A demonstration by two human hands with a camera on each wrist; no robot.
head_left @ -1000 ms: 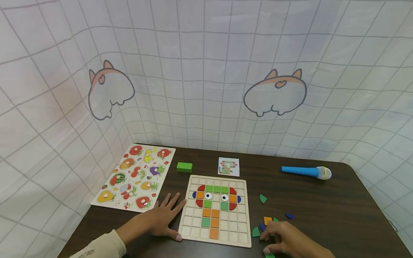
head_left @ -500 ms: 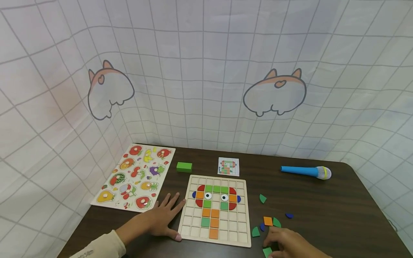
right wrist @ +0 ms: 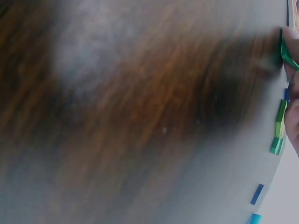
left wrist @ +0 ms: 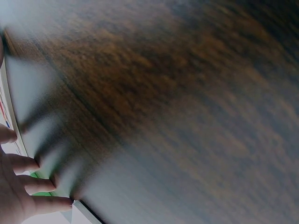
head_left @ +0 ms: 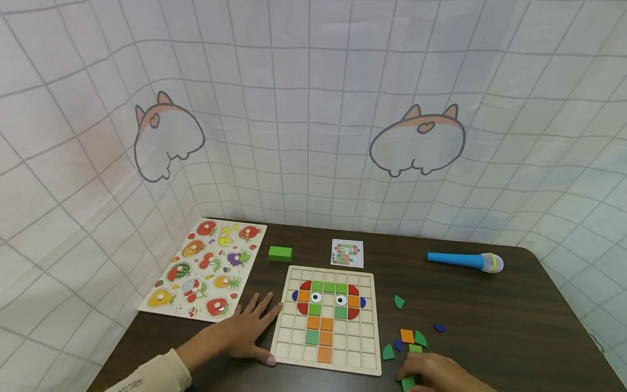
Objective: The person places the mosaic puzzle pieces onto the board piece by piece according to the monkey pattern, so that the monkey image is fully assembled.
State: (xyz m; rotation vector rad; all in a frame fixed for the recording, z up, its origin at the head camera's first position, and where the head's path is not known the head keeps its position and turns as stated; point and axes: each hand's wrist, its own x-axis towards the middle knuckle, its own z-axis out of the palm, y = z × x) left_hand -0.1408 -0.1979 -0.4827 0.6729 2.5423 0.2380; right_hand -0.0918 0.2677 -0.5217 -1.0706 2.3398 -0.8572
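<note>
My left hand [head_left: 250, 329] lies flat with spread fingers on the table, its fingertips and thumb right at the left edge of a wooden grid board [head_left: 355, 345]. The board bears flat colored pieces forming a face with two round eyes, with orange squares [head_left: 325, 338] below it. My right hand [head_left: 431, 370] is beside the board's lower right corner, pinching a green flat piece [head_left: 407, 384] between thumb and fingers. That green piece [right wrist: 286, 52] shows at the fingertips in the right wrist view. Just beyond the fingers are a light green piece [head_left: 415, 348], an orange square [head_left: 407, 336] and a green quarter-circle [head_left: 420, 338].
A pattern card [head_left: 347, 253] lies behind the board, with a green block [head_left: 280, 253] to its left. A fruit puzzle [head_left: 206, 272] fills the left side. A blue toy microphone [head_left: 462, 261] rests at back right. Loose pieces, including a blue half-circle [head_left: 440, 328], lie at right.
My right hand has shifted slightly down and right, its fingers now on the green piece. The light green piece has come into view beyond the fingers. My left hand has stayed still.
</note>
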